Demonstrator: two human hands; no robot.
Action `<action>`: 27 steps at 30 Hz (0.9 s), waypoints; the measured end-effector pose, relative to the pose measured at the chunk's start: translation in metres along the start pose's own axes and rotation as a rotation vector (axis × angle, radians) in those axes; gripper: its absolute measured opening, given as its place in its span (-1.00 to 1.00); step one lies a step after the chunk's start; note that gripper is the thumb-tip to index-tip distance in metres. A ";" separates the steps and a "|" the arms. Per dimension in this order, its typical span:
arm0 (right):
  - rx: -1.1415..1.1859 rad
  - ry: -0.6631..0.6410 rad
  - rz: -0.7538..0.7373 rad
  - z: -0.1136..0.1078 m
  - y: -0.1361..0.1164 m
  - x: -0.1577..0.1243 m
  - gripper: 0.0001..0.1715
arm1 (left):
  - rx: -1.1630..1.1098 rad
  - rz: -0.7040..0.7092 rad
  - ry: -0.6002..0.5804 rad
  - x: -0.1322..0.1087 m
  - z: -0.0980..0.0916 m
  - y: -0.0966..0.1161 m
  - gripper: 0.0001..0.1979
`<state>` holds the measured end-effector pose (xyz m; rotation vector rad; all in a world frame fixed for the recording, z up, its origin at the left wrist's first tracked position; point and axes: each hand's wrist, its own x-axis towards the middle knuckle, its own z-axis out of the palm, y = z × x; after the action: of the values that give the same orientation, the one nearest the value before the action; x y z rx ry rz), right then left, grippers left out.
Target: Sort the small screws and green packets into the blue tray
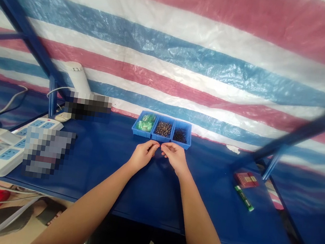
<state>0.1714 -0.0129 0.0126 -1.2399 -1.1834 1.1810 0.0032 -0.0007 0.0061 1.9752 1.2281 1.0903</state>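
My left hand [143, 153] and my right hand [175, 156] meet over the blue table [153, 186], fingertips pinched together on something too small to make out. Just beyond them stand three blue bins in a row. The left bin [144, 124] holds green packets, the middle bin [163, 129] holds small brownish parts, and the right bin [181, 135] holds small dark parts.
White power strips [0, 146] with cables lie at the table's left edge, by a white device [75, 78]. A red pack [246, 179] and a green stick [244, 198] lie at the right. Blue frame posts [272, 165] rise at both sides before a striped tarp [193, 41].
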 end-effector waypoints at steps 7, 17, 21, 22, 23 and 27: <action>-0.049 -0.050 -0.030 -0.002 -0.001 -0.001 -0.67 | -0.018 -0.014 -0.007 0.000 0.001 -0.002 -0.66; -0.003 0.024 0.154 -0.008 -0.003 0.001 -0.71 | -0.009 -0.042 -0.042 0.000 0.000 0.003 -0.65; 0.157 0.213 0.161 -0.015 -0.003 0.006 -0.67 | 0.010 -0.059 -0.051 0.000 0.001 0.001 -0.63; 0.183 0.252 0.156 -0.017 -0.003 0.007 -0.66 | 0.015 -0.062 -0.055 0.000 0.002 0.000 -0.63; 0.200 0.281 0.152 -0.019 -0.003 0.008 -0.65 | 0.020 -0.063 -0.059 0.000 0.002 -0.001 -0.63; 0.215 0.319 0.148 -0.024 -0.002 0.010 -0.64 | 0.026 -0.058 -0.062 0.000 0.002 -0.002 -0.65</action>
<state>0.1954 -0.0041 0.0144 -1.3091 -0.7209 1.1337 0.0043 -0.0004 0.0033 1.9658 1.2642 0.9821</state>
